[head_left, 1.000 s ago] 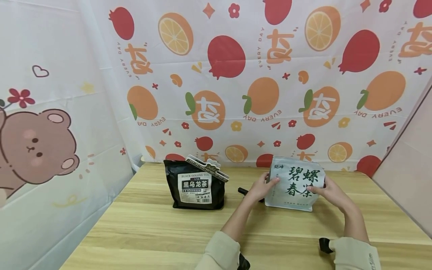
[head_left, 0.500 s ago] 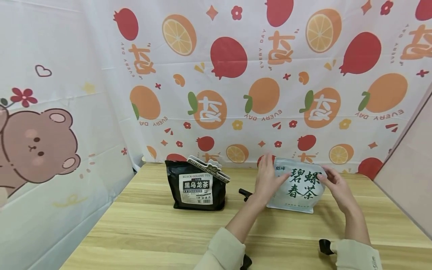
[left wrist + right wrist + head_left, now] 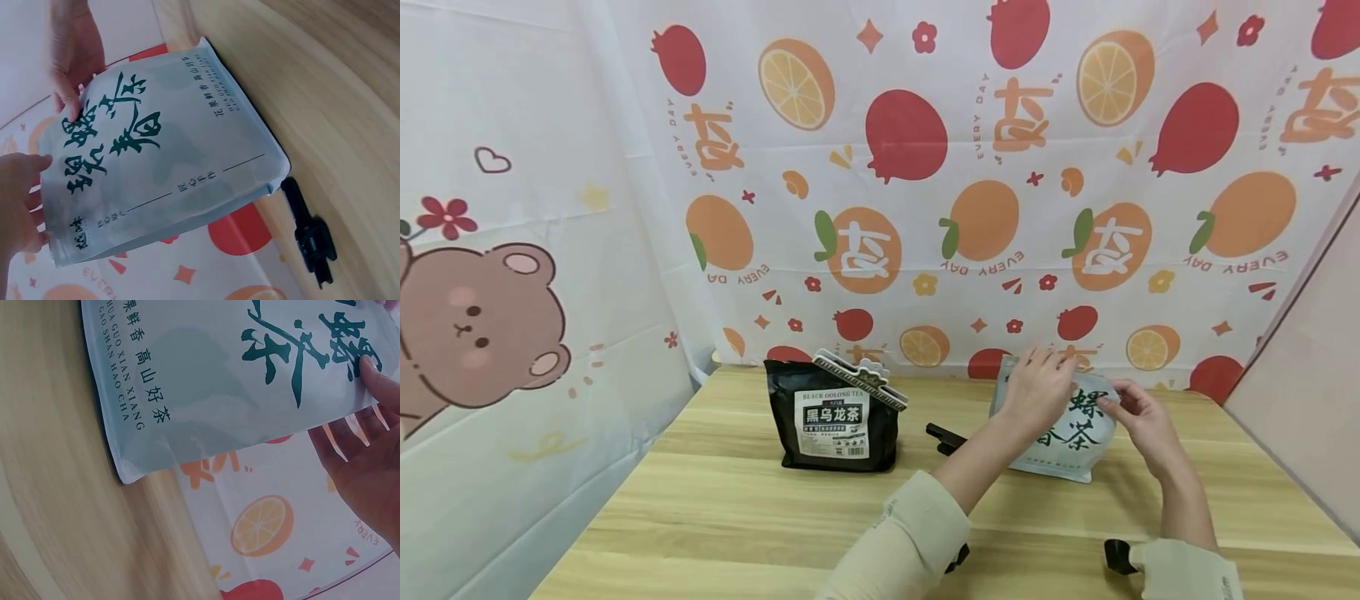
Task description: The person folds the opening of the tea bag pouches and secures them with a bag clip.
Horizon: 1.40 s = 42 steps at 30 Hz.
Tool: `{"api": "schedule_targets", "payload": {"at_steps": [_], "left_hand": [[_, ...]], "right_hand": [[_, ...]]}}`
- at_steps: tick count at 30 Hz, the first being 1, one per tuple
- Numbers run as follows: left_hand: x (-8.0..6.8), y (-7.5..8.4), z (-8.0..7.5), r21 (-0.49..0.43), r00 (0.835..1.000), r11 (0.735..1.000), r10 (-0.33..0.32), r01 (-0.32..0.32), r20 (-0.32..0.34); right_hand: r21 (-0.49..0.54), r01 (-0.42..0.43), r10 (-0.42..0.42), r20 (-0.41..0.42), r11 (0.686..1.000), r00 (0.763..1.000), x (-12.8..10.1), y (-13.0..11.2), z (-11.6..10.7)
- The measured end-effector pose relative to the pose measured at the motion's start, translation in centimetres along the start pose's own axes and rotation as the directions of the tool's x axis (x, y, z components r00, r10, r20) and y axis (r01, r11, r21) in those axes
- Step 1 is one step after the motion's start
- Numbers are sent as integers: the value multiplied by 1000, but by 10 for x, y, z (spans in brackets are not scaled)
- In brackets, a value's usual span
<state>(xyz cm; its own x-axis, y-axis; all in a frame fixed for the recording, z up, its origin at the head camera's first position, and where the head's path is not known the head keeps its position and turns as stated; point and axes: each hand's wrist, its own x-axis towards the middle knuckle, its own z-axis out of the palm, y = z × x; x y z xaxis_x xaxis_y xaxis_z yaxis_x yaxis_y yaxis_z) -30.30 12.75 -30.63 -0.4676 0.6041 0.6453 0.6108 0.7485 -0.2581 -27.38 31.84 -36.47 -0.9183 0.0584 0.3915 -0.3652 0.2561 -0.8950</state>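
A pale blue-green tea bag (image 3: 1078,429) with dark green lettering stands on the table's right half, leaning a little. My left hand (image 3: 1037,387) reaches across its front in the head view, at the top edge. In the left wrist view that hand (image 3: 22,200) has thumb and fingertips at the bag's upper edge, pinching it. My right hand (image 3: 1146,417) grips the upper right side. In the right wrist view its thumb lies on the lettered front, and the other fingers of the right hand (image 3: 369,462) go behind the bag.
A black oolong tea bag (image 3: 835,425) with a white decorative clip (image 3: 861,379) across its top corner stands left on the wooden table (image 3: 737,517). A small black plastic piece with a long bar (image 3: 312,240) lies left of the pale bag. A fruit-print cloth (image 3: 902,250) hangs behind.
My left hand has left the bag's left side, risen, and moved right to its top edge. The right hand has slid up toward the bag's upper right corner.
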Motion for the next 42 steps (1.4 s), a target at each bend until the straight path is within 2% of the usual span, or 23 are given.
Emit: {"api": "schedule_targets", "payload": {"at_steps": [4,5,7,13,22,25,31,34,36,37,41,42], "left_hand": [[-4,-2,7,18,997,1000,-13,14,-72],[-4,-3,7,18,997,1000,-16,17,-73],[-4,-5,6,10,998,1000,-28,29,-54],[-1,-11,1,-29,995,997,-75,77,61],[3,-12,-7,-5,978,996,-90,93,191],[4,-14,-7,10,977,997,-80,79,200],[5,-17,-4,6,986,999,-54,53,156],[5,-19,-2,-17,987,998,-51,54,151],[6,-20,0,-38,987,997,-57,63,153],[6,-21,0,-48,987,997,-60,68,152],[6,-24,2,-71,985,993,-81,92,152],[6,-24,2,-73,984,992,-86,99,158]], "right_hand": [[-26,1,-1,1,1000,1000,0,0,4],[-26,-2,2,3,1000,1000,0,0,5],[-24,-3,3,5,1000,1000,1,-1,8],[17,2,-2,3,1000,1000,5,-2,18],[28,-14,15,-33,1000,999,8,-2,33],[35,-12,13,-26,999,1000,8,-3,36],[57,-2,1,7,998,1000,7,-2,35],[115,-1,3,-18,993,1000,7,5,34],[183,-5,18,-71,983,997,9,11,36],[272,28,-4,-87,962,996,14,26,35],[385,45,46,-222,922,974,17,36,44],[436,72,29,-219,897,975,23,55,40]]}}
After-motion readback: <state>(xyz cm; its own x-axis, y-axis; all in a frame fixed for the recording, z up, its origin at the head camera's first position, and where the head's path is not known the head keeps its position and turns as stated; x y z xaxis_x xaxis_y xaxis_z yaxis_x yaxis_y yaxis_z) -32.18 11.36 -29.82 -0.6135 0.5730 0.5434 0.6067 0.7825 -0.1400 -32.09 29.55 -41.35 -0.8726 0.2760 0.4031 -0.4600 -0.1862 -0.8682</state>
